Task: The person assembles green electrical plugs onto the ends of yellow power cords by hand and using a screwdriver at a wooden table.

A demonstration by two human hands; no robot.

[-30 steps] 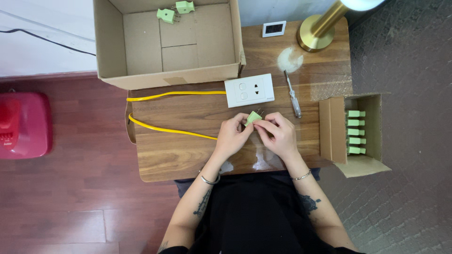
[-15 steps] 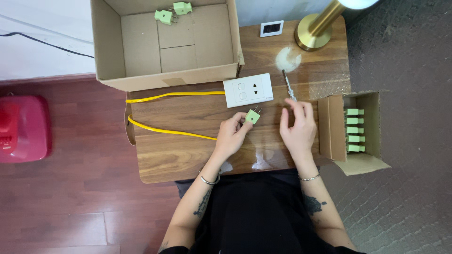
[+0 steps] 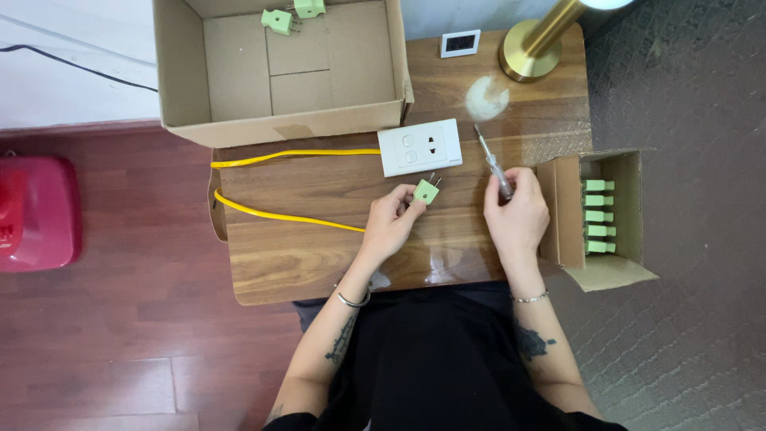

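- The right hand [image 3: 517, 211] has left the green plug [image 3: 426, 191] and is now gripping the screwdriver [image 3: 494, 164] — tool work looks next.
- The left hand [image 3: 391, 223] is pinching the plug near the white socket [image 3: 420, 147].
- The big far box [image 3: 279, 120] is holding two plugs [image 3: 278, 21]; the right-hand box [image 3: 558, 207] is holding a row.

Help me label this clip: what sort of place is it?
Probably a room at home used for small electrical work: a wooden table on wood flooring, a brass lamp base, and boxes of green plugs.
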